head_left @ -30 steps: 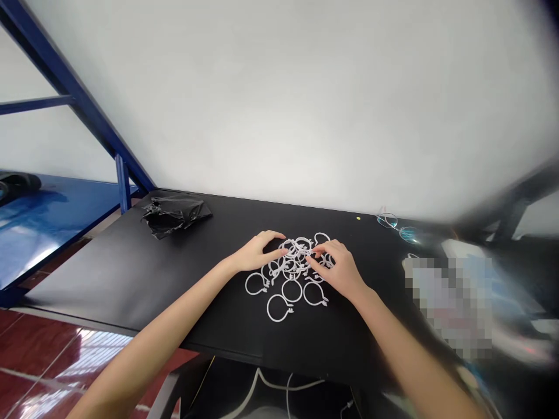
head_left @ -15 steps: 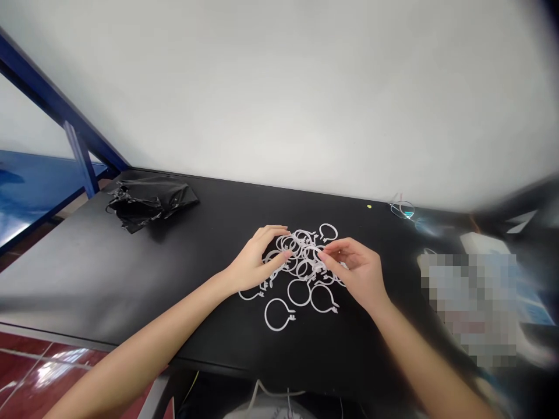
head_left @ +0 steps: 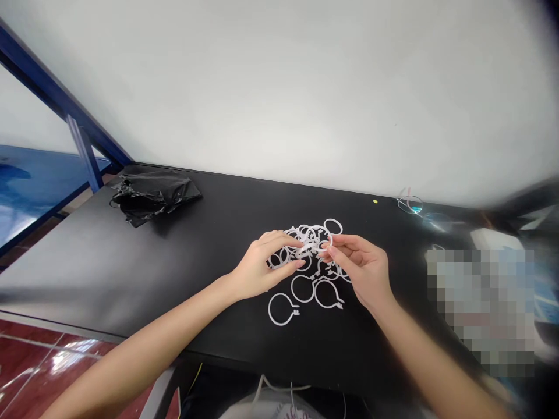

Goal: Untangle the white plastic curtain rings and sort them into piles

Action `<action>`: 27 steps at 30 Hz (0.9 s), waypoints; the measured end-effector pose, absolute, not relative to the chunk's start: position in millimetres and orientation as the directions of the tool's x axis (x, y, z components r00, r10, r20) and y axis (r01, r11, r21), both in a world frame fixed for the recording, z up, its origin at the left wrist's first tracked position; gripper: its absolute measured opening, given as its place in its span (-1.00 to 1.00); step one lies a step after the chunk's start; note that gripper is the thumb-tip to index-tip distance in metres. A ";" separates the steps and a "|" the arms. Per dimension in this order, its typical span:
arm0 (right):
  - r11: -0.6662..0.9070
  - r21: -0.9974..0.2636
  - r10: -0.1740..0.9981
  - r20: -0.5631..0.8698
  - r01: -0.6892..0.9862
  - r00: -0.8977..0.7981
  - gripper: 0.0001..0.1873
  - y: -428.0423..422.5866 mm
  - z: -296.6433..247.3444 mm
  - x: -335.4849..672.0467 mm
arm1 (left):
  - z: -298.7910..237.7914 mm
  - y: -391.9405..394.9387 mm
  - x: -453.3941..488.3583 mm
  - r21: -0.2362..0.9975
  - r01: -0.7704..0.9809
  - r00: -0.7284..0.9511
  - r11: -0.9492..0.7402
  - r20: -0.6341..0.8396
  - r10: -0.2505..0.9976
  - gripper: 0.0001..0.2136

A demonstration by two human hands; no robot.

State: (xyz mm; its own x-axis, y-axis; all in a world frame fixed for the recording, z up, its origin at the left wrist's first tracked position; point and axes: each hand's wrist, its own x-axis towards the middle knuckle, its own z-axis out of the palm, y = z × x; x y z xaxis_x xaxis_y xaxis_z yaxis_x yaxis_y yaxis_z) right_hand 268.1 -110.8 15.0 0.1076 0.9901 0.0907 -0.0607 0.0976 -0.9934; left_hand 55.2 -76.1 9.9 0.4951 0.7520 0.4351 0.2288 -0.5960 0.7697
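Note:
A heap of thin white ring clips (head_left: pixel 303 289), each an open hoop with small clasp ends, lies on the black table. My right hand (head_left: pixel 364 262) pinches one white ring clip (head_left: pixel 331 237) between thumb and fingers, raised a little over the heap. Across from it, my left hand (head_left: pixel 266 262) is at the heap's left side, thumb and fingers apart around some clips. Whether its fingertips touch them I cannot tell. A single clip (head_left: pixel 280 309) lies apart toward the front edge. Both hands cover parts of the heap.
A crumpled black plastic bag (head_left: pixel 159 195) lies at the back left of the black table (head_left: pixel 227 203). Glasses (head_left: pixel 410 203) sit at the back right. A blurred, pixelated pale package (head_left: pixel 484 314) is on the right. A white wall rises behind; a blue frame (head_left: pixel 65 99) stands left.
My left hand has moved right, further over the heap, its thumb and fingers closer together. The ring in my right hand now stands out more clearly above the heap. The view has shifted slightly.

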 end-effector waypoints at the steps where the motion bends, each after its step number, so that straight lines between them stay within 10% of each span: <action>1: 0.080 -0.993 0.994 0.072 -0.086 0.087 -0.86 -111.0 13.8 268.4 | 9.6 -76.8 55.6 0.778 0.221 0.478 -0.588 0.439 0.761 -0.84; 21: -0.159 -0.915 0.969 -0.217 -0.371 0.120 -0.93 -96.8 21.0 274.3 | 16.9 -78.0 50.9 0.889 0.140 0.353 -0.436 0.366 0.861 -0.91; 27: -0.201 -0.903 0.968 -0.242 -0.381 0.063 -0.87 -100.1 20.9 271.5 | 10.8 -79.6 51.9 0.727 0.184 0.592 -0.662 0.456 0.665 -0.93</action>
